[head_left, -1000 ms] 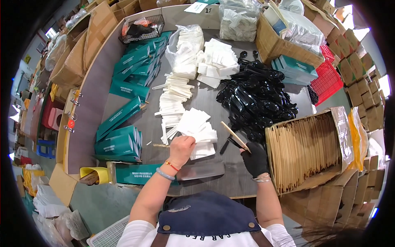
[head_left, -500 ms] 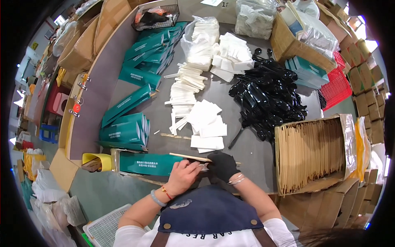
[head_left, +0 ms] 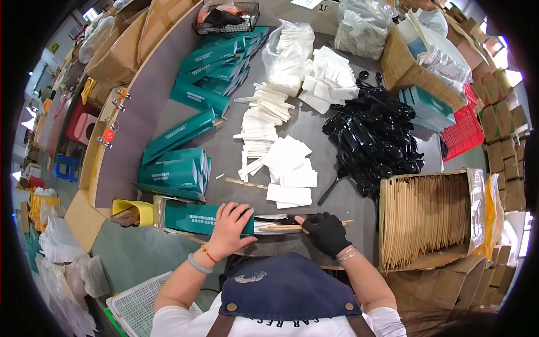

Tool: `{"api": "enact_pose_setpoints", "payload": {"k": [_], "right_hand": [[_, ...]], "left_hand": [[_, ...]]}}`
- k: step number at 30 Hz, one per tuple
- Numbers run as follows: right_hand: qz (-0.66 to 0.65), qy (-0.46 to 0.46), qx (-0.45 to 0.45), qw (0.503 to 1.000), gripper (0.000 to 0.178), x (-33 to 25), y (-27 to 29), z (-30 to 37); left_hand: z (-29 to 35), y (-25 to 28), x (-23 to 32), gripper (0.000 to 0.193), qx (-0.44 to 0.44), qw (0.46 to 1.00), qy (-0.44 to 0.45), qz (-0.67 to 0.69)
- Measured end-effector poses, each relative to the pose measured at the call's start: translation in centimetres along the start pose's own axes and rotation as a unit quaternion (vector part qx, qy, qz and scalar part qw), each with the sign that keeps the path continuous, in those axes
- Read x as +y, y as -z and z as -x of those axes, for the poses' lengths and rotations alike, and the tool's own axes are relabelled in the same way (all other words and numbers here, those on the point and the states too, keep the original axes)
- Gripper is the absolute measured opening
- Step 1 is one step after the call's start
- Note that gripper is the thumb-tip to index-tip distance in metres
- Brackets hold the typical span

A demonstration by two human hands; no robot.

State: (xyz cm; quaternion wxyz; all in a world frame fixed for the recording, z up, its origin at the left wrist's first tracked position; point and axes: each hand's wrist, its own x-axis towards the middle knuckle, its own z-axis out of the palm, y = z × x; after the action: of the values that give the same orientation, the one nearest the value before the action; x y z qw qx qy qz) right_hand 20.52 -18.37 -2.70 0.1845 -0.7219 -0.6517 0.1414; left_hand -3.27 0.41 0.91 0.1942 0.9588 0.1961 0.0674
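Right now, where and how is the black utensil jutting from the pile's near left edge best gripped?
Likely by its handle, pinched across from the near side: this slim part juts diagonally out, clear of the black pile, which crowds its other end.

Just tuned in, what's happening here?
A person's left grip lies spread on a green sleeve. The right grip, in a black glove, holds wooden sticks at the sleeve's right end. White packets and a pile of black spoons lie beyond; a carton of more sticks stands at the right.
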Motion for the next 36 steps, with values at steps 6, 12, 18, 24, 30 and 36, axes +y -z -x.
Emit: {"api": "enact_pose_setpoints", "payload": {"k": [6, 12, 18, 24, 30, 36], "right_hand": [[-0.152, 0.048, 0.039, 0.986, 0.036, -4.0, -2.7, -2.7], [-0.187, -0.186, 0.047, 0.963, 0.017, 0.1, -0.9, 0.4], [-0.454, -0.143, 0.076, 0.876, 0.034, -6.2, -4.3, -3.7], [0.001, -0.071, -0.006, 0.997, 0.068, -4.1, -0.6, -2.0], [-0.057, -0.148, 0.09, 0.983, 0.064, -1.6, 3.0, 0.0], [0.057, -0.182, 0.124, 0.974, 0.063, 0.3, 1.3, 2.8]], "left_hand": [[-1.9, -2.6, 1.8, 0.079, 0.009, 0.997, -0.052, 0.055], [-2.0, -1.6, 2.0, 0.08, -0.018, 0.999, -0.042, -0.007], [-3.3, -2.9, 2.0, 0.067, 0.01, 0.996, -0.08, -0.024], [-4.6, 0.4, 3.1, 0.027, -0.133, 0.981, -0.136, -0.049], [-4.9, 9.0, -2.4, 0.025, -0.072, 0.989, -0.097, -0.082], [-0.3, 9.1, -11.3, 0.127, -0.061, 0.915, 0.38, -0.119]]}}
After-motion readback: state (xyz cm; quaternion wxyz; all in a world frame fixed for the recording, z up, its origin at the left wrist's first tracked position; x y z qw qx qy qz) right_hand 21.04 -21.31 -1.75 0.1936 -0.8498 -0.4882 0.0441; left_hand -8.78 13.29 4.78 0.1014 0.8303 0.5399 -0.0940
